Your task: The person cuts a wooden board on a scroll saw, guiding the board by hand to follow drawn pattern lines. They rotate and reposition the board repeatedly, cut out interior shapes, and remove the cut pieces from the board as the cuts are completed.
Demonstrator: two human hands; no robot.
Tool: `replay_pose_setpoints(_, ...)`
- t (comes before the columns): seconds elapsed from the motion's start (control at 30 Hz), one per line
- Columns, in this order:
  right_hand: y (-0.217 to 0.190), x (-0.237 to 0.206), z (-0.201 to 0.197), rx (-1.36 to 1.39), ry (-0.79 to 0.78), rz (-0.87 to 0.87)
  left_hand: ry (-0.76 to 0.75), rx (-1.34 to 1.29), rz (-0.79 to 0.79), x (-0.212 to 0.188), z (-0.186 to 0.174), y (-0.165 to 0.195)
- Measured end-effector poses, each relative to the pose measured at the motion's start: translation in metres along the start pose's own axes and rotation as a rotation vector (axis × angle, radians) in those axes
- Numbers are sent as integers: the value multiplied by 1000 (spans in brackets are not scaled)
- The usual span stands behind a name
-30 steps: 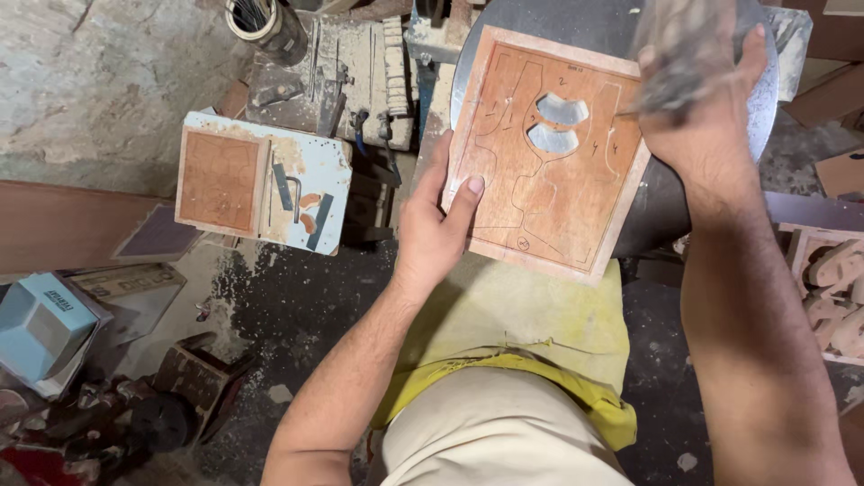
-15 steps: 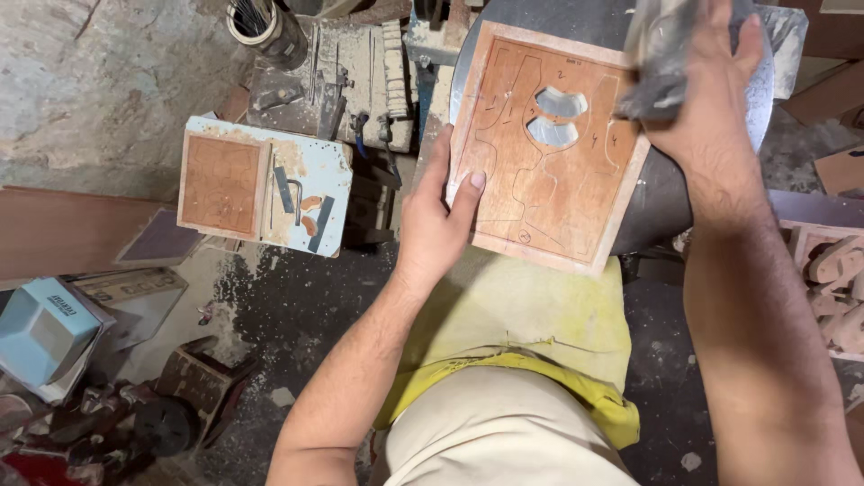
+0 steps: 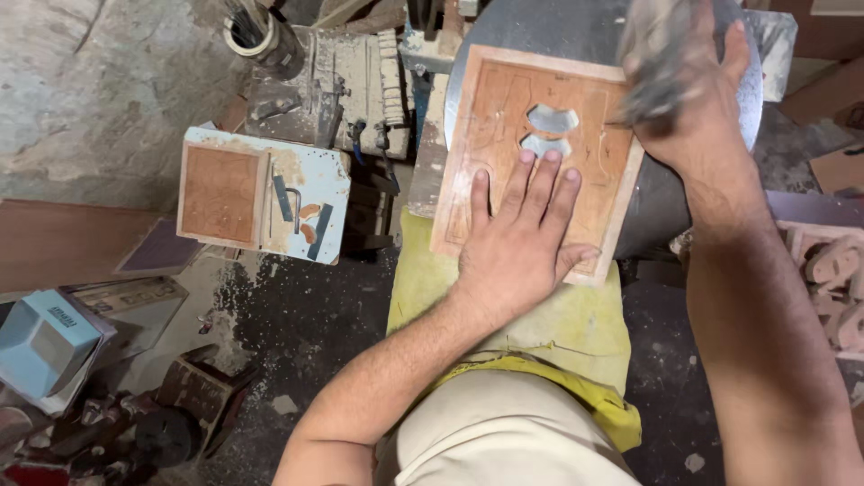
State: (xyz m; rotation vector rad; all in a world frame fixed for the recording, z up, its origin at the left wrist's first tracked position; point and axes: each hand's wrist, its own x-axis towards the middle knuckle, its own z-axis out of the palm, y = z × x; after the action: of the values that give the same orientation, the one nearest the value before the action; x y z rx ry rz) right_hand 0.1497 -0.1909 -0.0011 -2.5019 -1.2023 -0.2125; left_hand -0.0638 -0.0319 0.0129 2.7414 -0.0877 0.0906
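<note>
A square reddish-brown wooden panel [image 3: 504, 117] with traced outlines and two cut-out holes lies on a round grey metal table [image 3: 531, 22]. My left hand [image 3: 522, 243] lies flat on the panel's near half, fingers spread, just below the holes. My right hand [image 3: 693, 99] is over the panel's far right corner, closed on a blurred grey object [image 3: 652, 58] that looks like a brush or rag; what it is I cannot tell.
A pale blue stand [image 3: 310, 193] at the left carries a smaller wooden square [image 3: 219, 193] and small tools. Carved wooden pieces [image 3: 832, 288] lie at the right edge. A light blue box [image 3: 45, 342] and clutter sit lower left on the dusty floor.
My left hand has moved from gripping the panel's left edge to lying flat on its surface. My right hand stays at the top right corner, its object blurred with motion.
</note>
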Motion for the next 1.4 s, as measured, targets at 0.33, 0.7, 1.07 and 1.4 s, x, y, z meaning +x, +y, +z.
replay_pose_setpoints(0.33,-14,11,-2,467,45,486,21,82,18,11,3,-7)
replay_pose_setpoints(0.7,0,7,4,-123,83,-30,61,48,8,13,2,-9)
replay_pose_setpoints(1.07,-9,-3,-1,66,44,95,63,35,47,2,1,-13)
replay_pose_setpoints(1.4,-13,8,9,472,9,594,63,15,79,12,-3,-29)
